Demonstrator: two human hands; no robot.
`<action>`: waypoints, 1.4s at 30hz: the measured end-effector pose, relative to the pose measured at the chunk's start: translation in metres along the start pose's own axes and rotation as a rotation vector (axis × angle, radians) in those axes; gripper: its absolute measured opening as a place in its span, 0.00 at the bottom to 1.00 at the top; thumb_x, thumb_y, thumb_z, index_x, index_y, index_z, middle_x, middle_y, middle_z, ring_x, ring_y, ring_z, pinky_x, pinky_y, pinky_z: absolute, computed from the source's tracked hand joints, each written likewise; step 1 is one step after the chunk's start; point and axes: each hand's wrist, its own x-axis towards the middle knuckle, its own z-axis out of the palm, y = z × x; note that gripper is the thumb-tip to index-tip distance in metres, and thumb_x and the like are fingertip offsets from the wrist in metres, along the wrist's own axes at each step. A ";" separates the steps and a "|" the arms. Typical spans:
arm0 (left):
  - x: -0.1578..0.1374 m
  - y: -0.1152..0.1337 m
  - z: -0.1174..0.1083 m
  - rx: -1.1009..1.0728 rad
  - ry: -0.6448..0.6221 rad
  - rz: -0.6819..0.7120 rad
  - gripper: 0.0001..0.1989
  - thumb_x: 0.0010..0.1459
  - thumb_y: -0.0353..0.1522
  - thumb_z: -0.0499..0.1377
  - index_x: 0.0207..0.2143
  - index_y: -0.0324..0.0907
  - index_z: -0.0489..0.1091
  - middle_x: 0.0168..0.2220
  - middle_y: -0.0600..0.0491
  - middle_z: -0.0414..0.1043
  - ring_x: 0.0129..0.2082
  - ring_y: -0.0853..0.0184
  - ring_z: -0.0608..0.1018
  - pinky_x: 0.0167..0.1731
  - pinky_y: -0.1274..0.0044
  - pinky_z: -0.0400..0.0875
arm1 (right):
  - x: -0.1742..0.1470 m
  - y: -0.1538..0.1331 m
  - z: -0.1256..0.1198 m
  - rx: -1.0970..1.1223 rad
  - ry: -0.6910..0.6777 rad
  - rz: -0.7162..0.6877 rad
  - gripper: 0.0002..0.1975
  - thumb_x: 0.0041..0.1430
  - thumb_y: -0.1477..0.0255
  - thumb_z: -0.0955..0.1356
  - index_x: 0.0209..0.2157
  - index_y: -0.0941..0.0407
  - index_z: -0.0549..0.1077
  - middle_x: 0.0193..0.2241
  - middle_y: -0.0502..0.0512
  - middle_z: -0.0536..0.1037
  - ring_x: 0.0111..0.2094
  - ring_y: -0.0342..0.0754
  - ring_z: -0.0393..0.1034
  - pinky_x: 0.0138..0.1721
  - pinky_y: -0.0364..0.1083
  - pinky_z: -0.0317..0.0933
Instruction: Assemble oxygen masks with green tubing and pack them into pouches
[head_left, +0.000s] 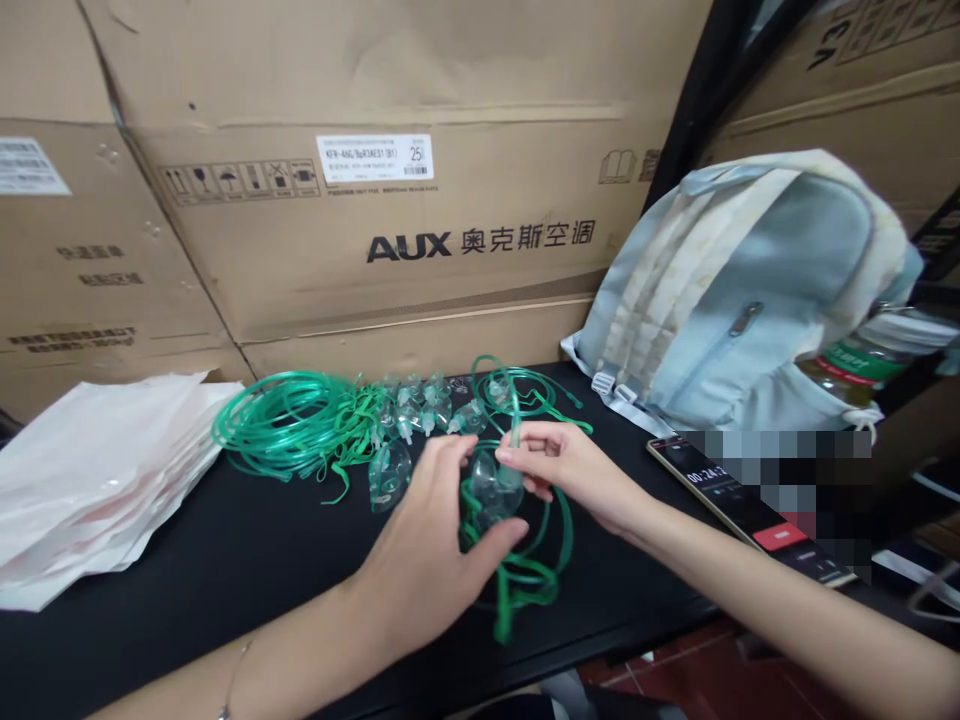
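Observation:
A clear oxygen mask (493, 490) with a green strap (517, 590) lies over the black table, in front of me. My left hand (442, 510) curves around its left side, thumb near the lower edge and fingers at the top, gripping it. The fingers of my right hand (551, 460) pinch the green tubing (517, 395) where it meets the top of the mask; the exact joint is partly hidden by the fingertips. Loops of the tubing run behind and below the hands.
Left of the hands sit coiled green tubes (289, 420) and several clear masks (412, 405). White paper bags (90, 470) are stacked at far left. A phone (739, 500) lies right, below a light blue backpack (750, 280) with a bottle (870, 350). Cardboard boxes (420, 290) stand behind.

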 end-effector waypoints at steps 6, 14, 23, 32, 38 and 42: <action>0.002 0.005 0.002 -0.142 -0.232 -0.090 0.26 0.47 0.28 0.56 0.50 0.41 0.54 0.42 0.47 0.63 0.43 0.59 0.70 0.43 0.64 0.67 | -0.029 -0.007 0.004 -0.223 -0.039 -0.027 0.15 0.55 0.60 0.62 0.31 0.58 0.66 0.17 0.48 0.68 0.18 0.40 0.63 0.16 0.39 0.56; 0.009 0.015 -0.005 -0.396 -0.408 0.064 0.17 0.47 0.28 0.54 0.42 0.41 0.62 0.40 0.51 0.68 0.41 0.64 0.71 0.44 0.71 0.66 | -0.049 -0.022 -0.009 -1.355 -0.102 -0.930 0.10 0.60 0.70 0.60 0.40 0.59 0.66 0.36 0.61 0.73 0.39 0.54 0.68 0.39 0.53 0.62; 0.007 0.003 -0.006 -0.061 -0.394 0.172 0.21 0.46 0.48 0.58 0.33 0.40 0.64 0.29 0.52 0.71 0.31 0.64 0.73 0.36 0.71 0.65 | -0.046 -0.019 0.006 -1.341 -0.126 -0.644 0.18 0.59 0.58 0.59 0.27 0.57 0.66 0.17 0.51 0.72 0.13 0.44 0.65 0.12 0.43 0.47; -0.003 0.002 -0.015 0.068 -0.371 0.365 0.10 0.51 0.39 0.53 0.30 0.42 0.66 0.23 0.55 0.72 0.26 0.69 0.74 0.36 0.75 0.62 | -0.053 -0.020 0.012 -1.171 -0.278 -0.371 0.21 0.54 0.54 0.61 0.25 0.57 0.73 0.17 0.54 0.75 0.15 0.47 0.68 0.13 0.42 0.48; 0.000 -0.003 -0.010 0.155 -0.174 0.308 0.14 0.45 0.42 0.56 0.30 0.41 0.67 0.29 0.53 0.73 0.33 0.65 0.74 0.41 0.71 0.59 | -0.028 -0.027 0.007 -0.871 -0.386 -0.087 0.20 0.53 0.55 0.63 0.22 0.58 0.72 0.16 0.48 0.67 0.18 0.39 0.59 0.17 0.39 0.46; 0.005 -0.001 -0.016 0.308 -0.134 0.337 0.11 0.51 0.40 0.53 0.29 0.40 0.67 0.25 0.53 0.71 0.28 0.66 0.73 0.37 0.71 0.61 | -0.021 -0.036 0.004 -0.665 -0.561 -0.091 0.18 0.59 0.61 0.59 0.25 0.59 0.68 0.19 0.45 0.61 0.20 0.37 0.53 0.20 0.38 0.48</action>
